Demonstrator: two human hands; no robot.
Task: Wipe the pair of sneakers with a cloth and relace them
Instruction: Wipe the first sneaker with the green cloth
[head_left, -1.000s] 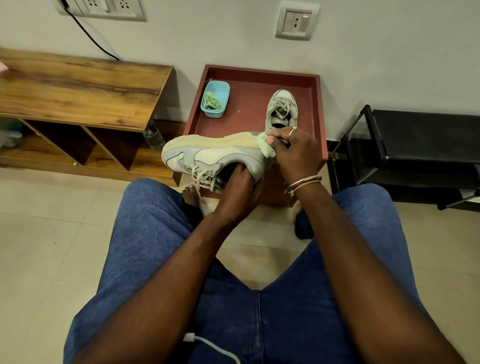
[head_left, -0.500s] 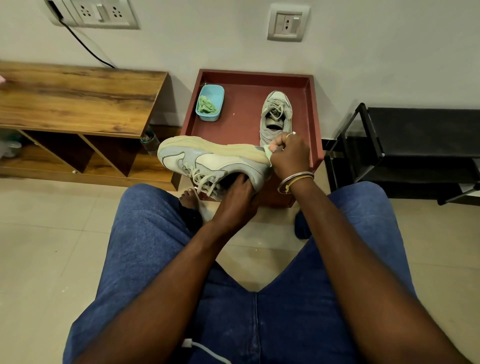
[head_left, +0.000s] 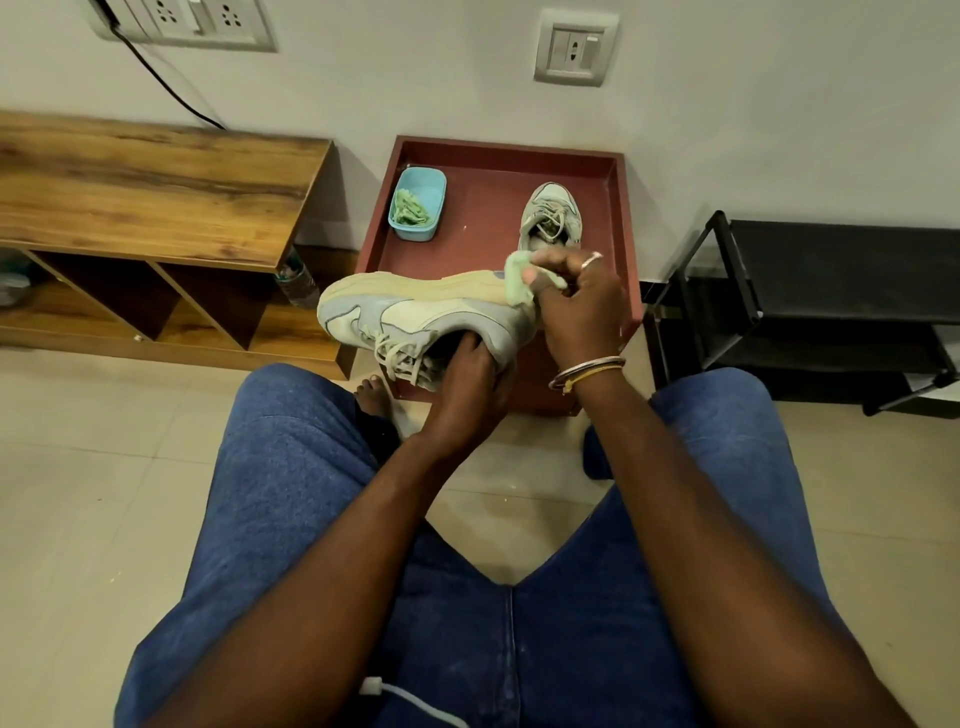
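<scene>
Sneaker (head_left: 415, 317): left hand (head_left: 467, 387) grips its collar; right hand (head_left: 582, 312) pinches cloth (head_left: 515, 283) at heel. Risk: dangling laces (head_left: 397, 358) may snag and loosen the hold.

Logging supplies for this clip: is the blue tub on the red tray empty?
No, a crumpled green cloth lies inside the blue tub that stands on the red tray.

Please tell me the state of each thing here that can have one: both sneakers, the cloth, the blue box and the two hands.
Held sneaker: off the tray, on its side, sole turned away from the person, laced.
Second sneaker: upright on the red tray, laced, untouched.
Cloth: bunched, against the held sneaker's heel.
Blue box: open, green rag inside.
Left hand: grips the held sneaker at its opening.
Right hand: pinches the cloth.
</scene>
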